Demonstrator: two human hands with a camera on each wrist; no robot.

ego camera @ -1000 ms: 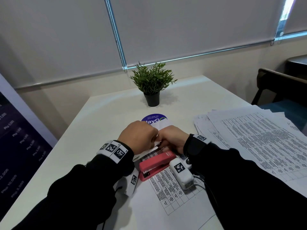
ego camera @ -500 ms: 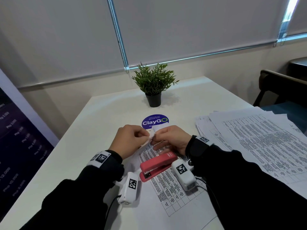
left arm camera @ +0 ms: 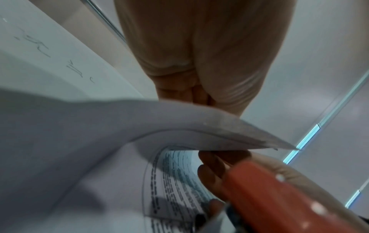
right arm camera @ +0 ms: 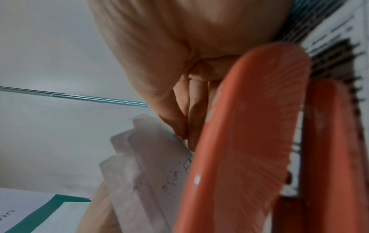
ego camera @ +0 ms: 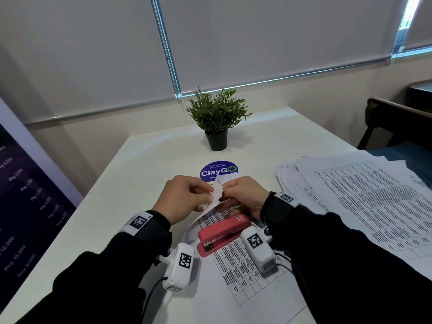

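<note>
Printed sheets [ego camera: 233, 265] rest on the table [ego camera: 140, 174], top corner raised and pinched between fingers of left hand [ego camera: 184, 198] and right hand [ego camera: 245, 195]; it looks crumpled, perhaps stapled. Opposite pulls could tear it.

ClayGO on blue sticker [ego camera: 218, 170], perhaps Php 12,000 on banner [ego camera: 23, 206]

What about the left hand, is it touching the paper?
Touching. The head view shows the left hand pinching the lifted corner of the paper.
</note>
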